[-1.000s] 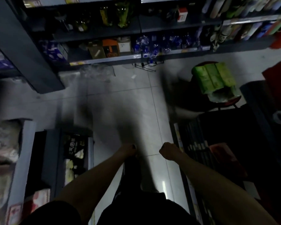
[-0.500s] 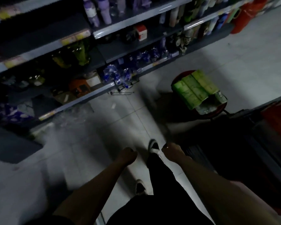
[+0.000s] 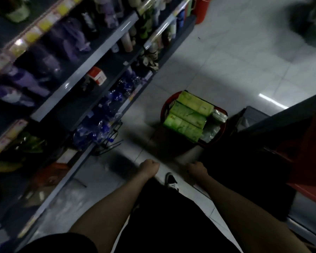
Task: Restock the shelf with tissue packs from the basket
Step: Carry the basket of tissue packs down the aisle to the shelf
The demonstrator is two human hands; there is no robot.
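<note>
Head view — tissue packs (image 3: 187, 116) lie flat, long axes slanting lower-right.

Purple bottles (image 3: 26, 80) on grey metal shelf (image 3: 84, 68) motion-blurred, labels unreadable; dark smeared shape (image 3: 308, 24) at top right unidentifiable, cut by edge; inside of red plastic basket (image 3: 162, 114) hidden under green tissue packs (image 3: 187, 117); orange-red bucket (image 3: 202, 8) cropped at top
</note>
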